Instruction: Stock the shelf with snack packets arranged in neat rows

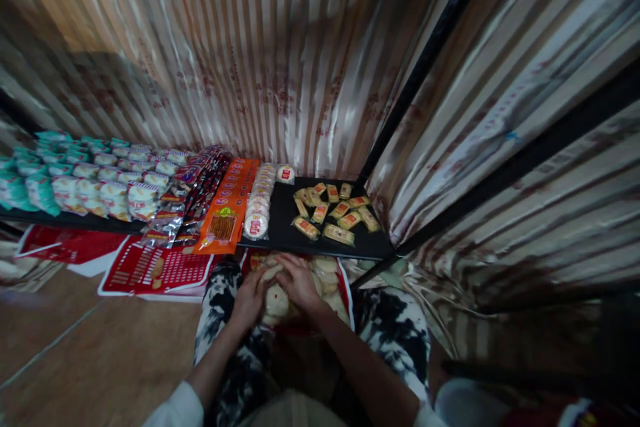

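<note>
Low between my knees stands a red and white box [347,290] holding pale, round wrapped cakes [276,300]. Over it, my left hand [251,295] curls its fingers around a pale wrapped cake [271,273]. My right hand [299,281] meets it from the other side, fingers bent over the same cake and partly hiding it. Just beyond the box, small yellow wrapped bars [339,234] lie scattered on a black shelf [283,213].
Left along the shelf are white-wrapped round cakes [257,227], an orange snack bag [223,213], dark shiny sachets [197,190] and rows of white and teal packets [103,180]. Red printed cardboard [155,270] lies below. A black pole [430,47] slants before striped sheeting [280,67].
</note>
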Demonstrator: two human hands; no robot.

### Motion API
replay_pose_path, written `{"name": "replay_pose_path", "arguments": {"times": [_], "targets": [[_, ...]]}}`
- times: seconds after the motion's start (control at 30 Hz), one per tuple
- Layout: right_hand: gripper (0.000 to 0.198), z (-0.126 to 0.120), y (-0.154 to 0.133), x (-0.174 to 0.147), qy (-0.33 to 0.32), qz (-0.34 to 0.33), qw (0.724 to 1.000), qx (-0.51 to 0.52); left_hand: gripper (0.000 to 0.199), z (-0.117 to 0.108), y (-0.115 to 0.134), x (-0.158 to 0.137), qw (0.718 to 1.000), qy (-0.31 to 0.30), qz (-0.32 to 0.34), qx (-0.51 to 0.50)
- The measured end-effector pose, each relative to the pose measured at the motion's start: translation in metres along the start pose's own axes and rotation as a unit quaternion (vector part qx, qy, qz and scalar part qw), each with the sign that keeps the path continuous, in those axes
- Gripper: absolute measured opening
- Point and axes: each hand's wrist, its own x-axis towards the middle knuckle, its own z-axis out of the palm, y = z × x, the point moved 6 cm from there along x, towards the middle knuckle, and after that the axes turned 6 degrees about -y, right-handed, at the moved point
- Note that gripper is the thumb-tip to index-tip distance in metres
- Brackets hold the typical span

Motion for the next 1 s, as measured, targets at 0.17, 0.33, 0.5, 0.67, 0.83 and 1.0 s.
{"name": "replay_pose_path", "arguments": {"times": [0.17,0.33,0.5,0.67,0.83,1.0], "targets": [[0.024,-0.021,0.0,-0.004,-0.029,-0.004,0.997,0.069,0.039,-0.004,0.022,0.006,0.991,-0.038,-0.006,-0.131],[0.02,-0.043,0.007,-0.012,0.022,0.054,0.982,0.179,0.046,-0.006,0.038,0.011,0.957,-0.055,-0.05,-0.281],[0.023,-0.054,0.023,-0.019,0.085,0.121,0.944,0.295,0.048,0.0,0.044,0.008,0.911,-0.053,-0.099,-0.396],[0.029,-0.042,0.031,-0.028,0.114,0.187,0.868,0.446,0.047,0.021,0.048,0.003,0.873,-0.061,-0.141,-0.464],[0.037,-0.021,0.024,-0.036,0.138,0.228,0.793,0.548,0.052,0.039,0.06,0.001,0.871,-0.067,-0.124,-0.47],[0.039,-0.006,0.023,-0.036,0.147,0.225,0.79,0.551,0.048,0.041,0.055,0.006,0.871,-0.013,-0.123,-0.475]]}}
